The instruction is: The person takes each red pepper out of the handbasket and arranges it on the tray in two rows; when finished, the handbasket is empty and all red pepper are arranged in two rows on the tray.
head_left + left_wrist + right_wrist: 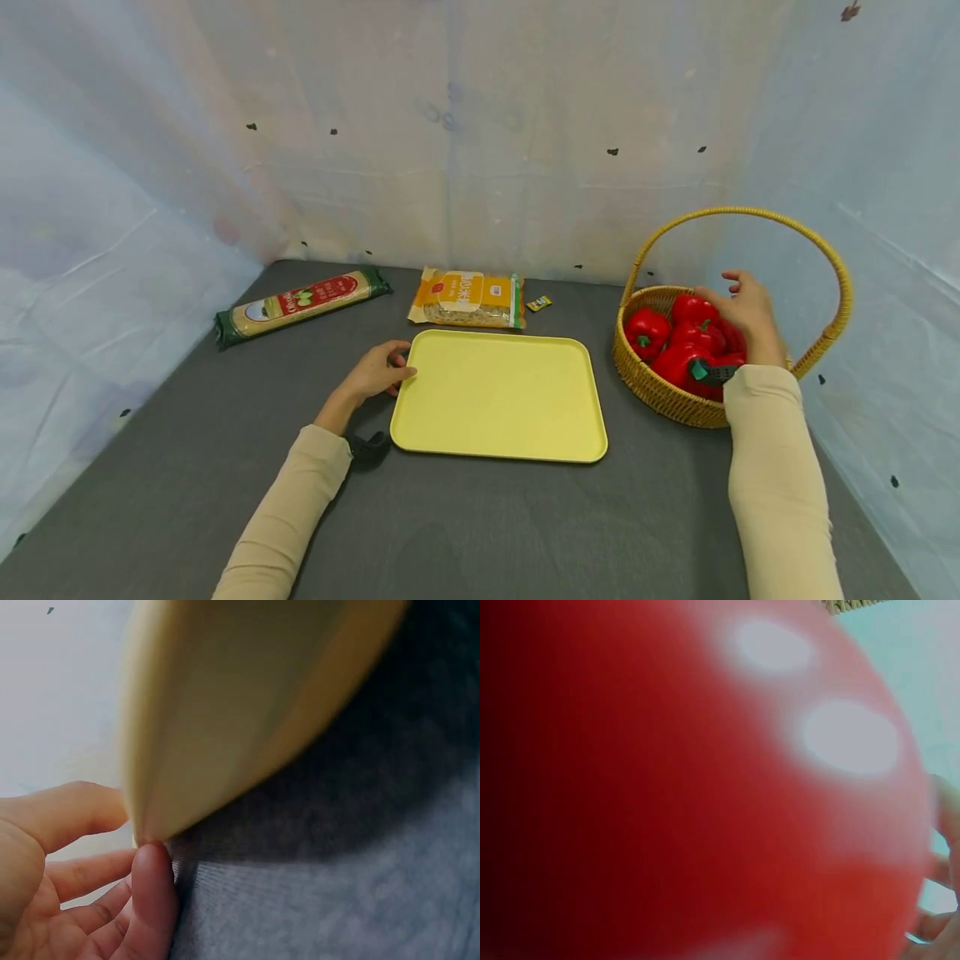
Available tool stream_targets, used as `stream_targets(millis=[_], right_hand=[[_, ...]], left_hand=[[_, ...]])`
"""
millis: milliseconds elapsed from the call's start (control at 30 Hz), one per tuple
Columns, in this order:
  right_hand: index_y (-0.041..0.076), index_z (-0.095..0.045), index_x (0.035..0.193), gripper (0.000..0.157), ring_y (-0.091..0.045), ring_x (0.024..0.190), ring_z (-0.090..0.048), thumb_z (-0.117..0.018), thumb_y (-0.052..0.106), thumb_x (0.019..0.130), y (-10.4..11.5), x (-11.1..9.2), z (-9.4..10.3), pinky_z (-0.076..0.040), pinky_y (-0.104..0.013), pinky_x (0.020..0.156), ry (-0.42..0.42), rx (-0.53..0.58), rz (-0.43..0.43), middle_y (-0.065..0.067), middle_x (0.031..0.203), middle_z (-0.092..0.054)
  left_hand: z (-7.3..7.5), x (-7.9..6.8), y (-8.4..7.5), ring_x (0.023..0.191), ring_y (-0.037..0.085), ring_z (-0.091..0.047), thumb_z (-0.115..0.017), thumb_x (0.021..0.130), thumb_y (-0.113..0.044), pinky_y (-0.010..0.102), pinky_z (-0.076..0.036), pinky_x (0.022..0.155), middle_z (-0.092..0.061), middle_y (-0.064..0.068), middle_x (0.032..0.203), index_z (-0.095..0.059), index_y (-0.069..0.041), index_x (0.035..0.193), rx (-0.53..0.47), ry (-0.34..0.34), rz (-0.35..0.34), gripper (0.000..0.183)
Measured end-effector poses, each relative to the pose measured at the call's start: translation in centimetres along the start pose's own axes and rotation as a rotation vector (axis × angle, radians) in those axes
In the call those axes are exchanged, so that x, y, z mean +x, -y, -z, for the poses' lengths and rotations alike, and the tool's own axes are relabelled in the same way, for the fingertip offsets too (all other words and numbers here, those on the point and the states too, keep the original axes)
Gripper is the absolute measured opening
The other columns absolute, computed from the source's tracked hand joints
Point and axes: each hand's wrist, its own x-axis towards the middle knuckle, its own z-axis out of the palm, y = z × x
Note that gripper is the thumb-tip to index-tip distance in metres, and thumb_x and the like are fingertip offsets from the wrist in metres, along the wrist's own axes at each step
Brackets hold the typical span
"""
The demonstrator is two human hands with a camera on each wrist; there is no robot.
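Note:
My left hand (pixel 377 372) pinches the left rim of a yellow tray (pixel 495 396) that lies on the dark table. In the left wrist view its thumb and fingertips meet at the edge of the tray (pixel 217 735). Over at the right, my right hand (pixel 750 310) is above a wicker basket (pixel 654 398) with a tall arched handle. Its fingers are spread and bent loosely, with nothing visible between them. Several red bell peppers (pixel 647 332) fill the basket. One glossy pepper (pixel 705 780) takes up most of the right wrist view, partly covering the hand.
Behind the tray lies an orange-yellow bag of grain (pixel 472 298), with a small yellow packet (pixel 538 303) beside it. A long green-ended pack of noodles (pixel 300 306) lies at the back left. Pale sheeting (pixel 525 167) walls the table's back and sides.

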Motion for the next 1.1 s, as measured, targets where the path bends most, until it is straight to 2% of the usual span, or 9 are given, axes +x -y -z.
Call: stream_targets(millis=[167, 400, 633, 800, 1100], right_hand=[[-0.007, -0.024, 0.142, 0.082, -0.05, 0.118, -0.035, -0.051, 0.05, 0.09, -0.4, 0.1, -0.8, -0.033, -0.06, 0.096, 0.027, -0.008, -0.008, -0.039, 0.132, -0.033], [-0.009, -0.023, 0.141, 0.081, -0.045, 0.1, -0.05, -0.049, 0.049, 0.091, -1.1, -0.2, -1.6, -0.04, -0.057, 0.089, 0.06, -0.047, 0.003, -0.038, 0.124, -0.041], [-0.01, -0.02, 0.141, 0.082, -0.05, 0.116, -0.035, -0.046, 0.05, 0.092, -1.3, -0.1, -1.5, -0.033, -0.06, 0.097, 0.11, -0.065, -0.03, -0.039, 0.134, -0.03], [-0.01, -0.021, 0.14, 0.083, -0.048, 0.112, -0.037, -0.044, 0.053, 0.092, -1.5, 0.0, -1.5, -0.037, -0.059, 0.094, 0.145, -0.086, -0.057, -0.038, 0.133, -0.031], [-0.012, -0.035, 0.131, 0.069, -0.046, 0.105, -0.042, -0.043, 0.045, 0.095, -1.7, -0.2, -1.5, -0.042, -0.055, 0.085, 0.143, -0.114, 0.001, -0.036, 0.125, -0.038]], left_hand=[[-0.1, 0.0, 0.2, 0.072, 0.022, -0.055, -0.061, 0.091, -0.013, 0.034, -0.053, 0.056, -0.05, 0.017, 0.1, -0.036, 0.001, 0.139, -0.013, -0.004, -0.013, 0.056], [-0.1, -0.1, 0.4, 0.071, 0.021, -0.054, -0.06, 0.091, -0.012, 0.033, -0.053, 0.056, -0.05, 0.016, 0.097, -0.036, 0.001, 0.138, -0.034, -0.002, -0.016, 0.054], [-0.1, 0.0, 0.3, 0.07, 0.021, -0.054, -0.06, 0.091, -0.01, 0.033, -0.053, 0.055, -0.05, 0.016, 0.096, -0.036, 0.002, 0.138, -0.036, -0.003, -0.03, 0.054], [-0.1, 0.0, 0.3, 0.069, 0.02, -0.054, -0.06, 0.091, -0.008, 0.033, -0.053, 0.055, -0.05, 0.015, 0.097, -0.037, 0.001, 0.138, -0.037, -0.005, -0.023, 0.054], [0.0, 0.1, 0.7, 0.069, 0.021, -0.055, -0.06, 0.091, -0.008, 0.033, -0.053, 0.056, -0.051, 0.016, 0.098, -0.037, 0.0, 0.139, -0.05, -0.003, -0.026, 0.054]])
